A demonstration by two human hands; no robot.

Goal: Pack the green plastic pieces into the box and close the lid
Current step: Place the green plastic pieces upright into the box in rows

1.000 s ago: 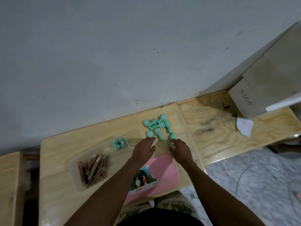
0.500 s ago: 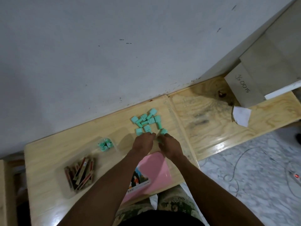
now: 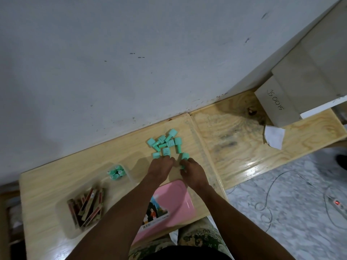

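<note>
Pale grey wall (image 3: 131, 62) fills the upper half of the view, and a wooden tabletop (image 3: 56, 184) runs along its foot, with a second board butted against its right end. A cardboard box (image 3: 277, 104) with handwriting on it stands on that far board. Close to the person lies a pink tray (image 3: 174, 203) with a picture label, and to its left a clear tray (image 3: 63, 218) holds reddish sticks (image 3: 86, 209).

Both arms reach over the pink tray to the near edge of the heap of green pieces (image 3: 165, 145), which lies loose near the wall. The left hand (image 3: 160, 167) is curled knuckles-up against the nearest pieces; whether it has hold of one is hidden. The right hand (image 3: 193, 171) pinches at least one green piece in its bent fingers. The small clear box (image 3: 128, 170) sits well to the left of the heap with only a few pieces in it, so most of the packing looks undone. I cannot pick out its lid.

The risks I judge from here:
- A full grip carried sideways to so small a box may spill pieces past its rim.
- Pieces tossed in at random may stack too high for the lid to shut.
- A sweep of the hand may knock pieces over the tabletop's edge.
</note>
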